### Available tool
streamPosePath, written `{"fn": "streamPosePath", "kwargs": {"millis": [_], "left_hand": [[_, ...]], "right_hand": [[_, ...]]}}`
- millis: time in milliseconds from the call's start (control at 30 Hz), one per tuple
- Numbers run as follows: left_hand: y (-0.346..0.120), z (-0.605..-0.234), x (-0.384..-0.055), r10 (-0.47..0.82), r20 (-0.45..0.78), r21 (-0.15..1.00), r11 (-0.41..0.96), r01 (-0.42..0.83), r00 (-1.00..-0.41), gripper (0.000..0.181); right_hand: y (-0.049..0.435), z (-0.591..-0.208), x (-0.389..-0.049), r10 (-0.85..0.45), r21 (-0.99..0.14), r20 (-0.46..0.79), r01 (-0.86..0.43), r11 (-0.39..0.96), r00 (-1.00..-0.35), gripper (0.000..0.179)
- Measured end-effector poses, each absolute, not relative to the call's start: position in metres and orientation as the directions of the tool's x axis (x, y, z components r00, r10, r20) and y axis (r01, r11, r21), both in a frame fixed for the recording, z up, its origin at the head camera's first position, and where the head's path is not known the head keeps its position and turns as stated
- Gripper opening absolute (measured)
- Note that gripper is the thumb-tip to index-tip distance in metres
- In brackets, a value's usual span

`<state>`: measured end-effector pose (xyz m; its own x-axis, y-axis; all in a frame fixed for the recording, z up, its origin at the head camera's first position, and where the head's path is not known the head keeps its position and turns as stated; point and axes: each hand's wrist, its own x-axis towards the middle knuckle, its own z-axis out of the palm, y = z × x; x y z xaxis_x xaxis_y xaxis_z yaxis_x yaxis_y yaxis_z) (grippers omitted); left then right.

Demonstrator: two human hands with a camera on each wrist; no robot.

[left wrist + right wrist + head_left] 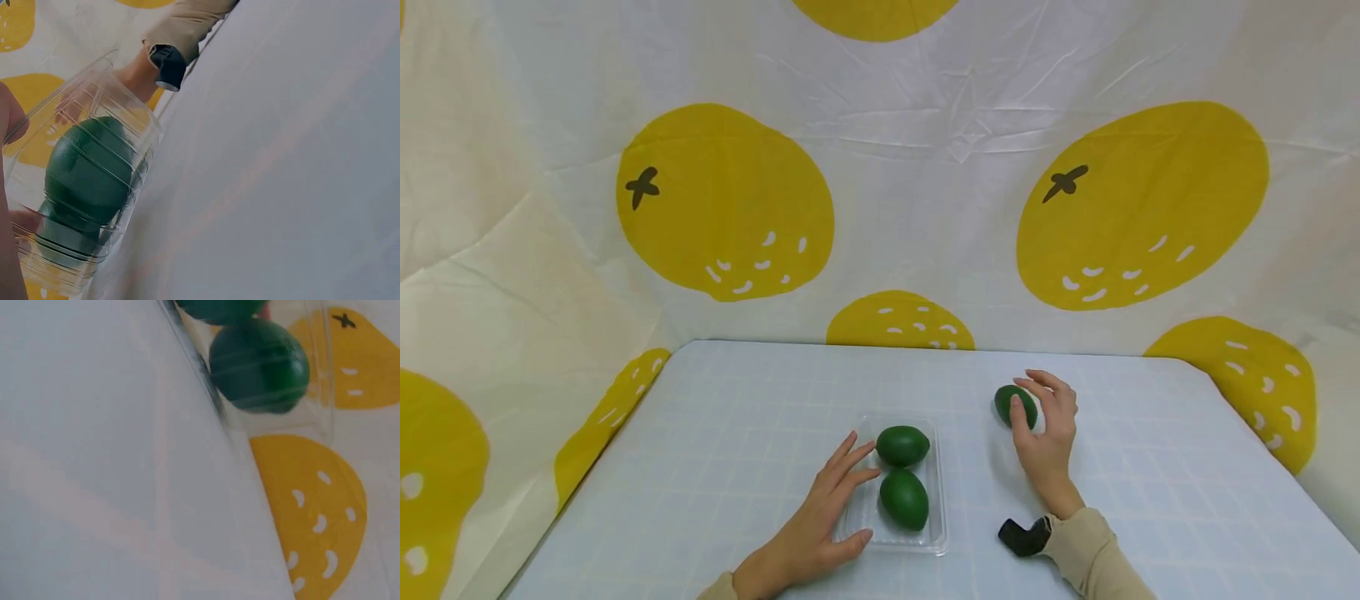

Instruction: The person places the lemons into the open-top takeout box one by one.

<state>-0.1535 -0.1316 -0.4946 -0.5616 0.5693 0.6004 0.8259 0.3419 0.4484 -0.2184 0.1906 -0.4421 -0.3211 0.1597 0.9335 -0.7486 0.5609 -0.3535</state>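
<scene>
In the head view my right hand (1051, 437) pinches a smooth dark green fruit (1006, 403), egg-shaped like an avocado, between thumb and fingers. A faint shadow shows on the cloth below it. To the left, a clear plastic tray (942, 521) holds two more such fruits, the far one (902, 446) lying sideways and the near one (904, 500) slightly tilted. My left hand (820, 521) reaches over the tray's left side with fingers spread and relaxed, fingertips right by the fruits. The left wrist view shows the tray (140, 112) side-on; my right hand is outside the right wrist view.
A pale checked cloth (737, 433) covers the table. Behind it and at the sides hangs a white curtain (925, 208) printed with large yellow fruits. A black strap-like piece (1026, 537) sits at the right wrist, by the beige sleeve (1093, 550).
</scene>
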Motion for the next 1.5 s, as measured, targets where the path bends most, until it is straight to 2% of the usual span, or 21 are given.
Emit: {"fn": "streamPosePath", "kwargs": {"millis": [100,200,267,367,467,567,900,1167,1500], "left_hand": [[-0.132,-0.494,-0.153,0.571,0.603,0.443,0.341,0.829,-0.557,0.058],[-0.132,-0.494,-0.152,0.571,0.602,0.444,0.342,0.828,-0.559,0.058],[-0.131,-0.494,-0.152,0.571,0.602,0.442,0.345,0.828,-0.559,0.058],[-0.131,-0.494,-0.152,0.572,0.604,0.439,0.342,0.831,-0.555,0.058],[-0.13,-0.494,-0.153,0.573,0.608,0.433,0.342,0.834,-0.55,0.059],[-0.13,-0.495,-0.152,0.571,0.612,0.431,0.34,0.836,-0.548,0.059],[-0.131,-0.495,-0.152,0.57,0.6,0.444,0.346,0.827,-0.561,0.059],[-0.131,-0.495,-0.151,0.565,0.565,0.476,0.371,0.797,-0.601,0.062],[-0.132,-0.494,-0.151,0.567,0.556,0.486,0.372,0.791,-0.608,0.062]], "right_hand": [[0.211,-0.459,-0.227,0.168,-0.477,0.866,-0.678,0.56,-0.471,0.042],[0.228,-0.476,-0.234,0.15,-0.601,0.751,-0.572,0.559,-0.643,0.058],[0.234,-0.481,-0.235,0.124,-0.653,0.671,-0.502,0.566,-0.731,0.063],[0.238,-0.484,-0.236,0.062,-0.684,0.583,-0.448,0.576,-0.81,0.067],[0.239,-0.486,-0.235,-0.007,-0.686,0.519,-0.422,0.592,-0.855,0.066],[0.238,-0.488,-0.234,-0.043,-0.685,0.479,-0.404,0.606,-0.877,0.064],[0.237,-0.491,-0.234,-0.016,-0.692,0.437,-0.348,0.632,-0.899,0.065],[0.235,-0.492,-0.234,0.062,-0.677,0.495,-0.341,0.652,-0.867,0.065],[0.235,-0.496,-0.232,0.113,-0.686,0.527,-0.343,0.642,-0.842,0.065]]}}
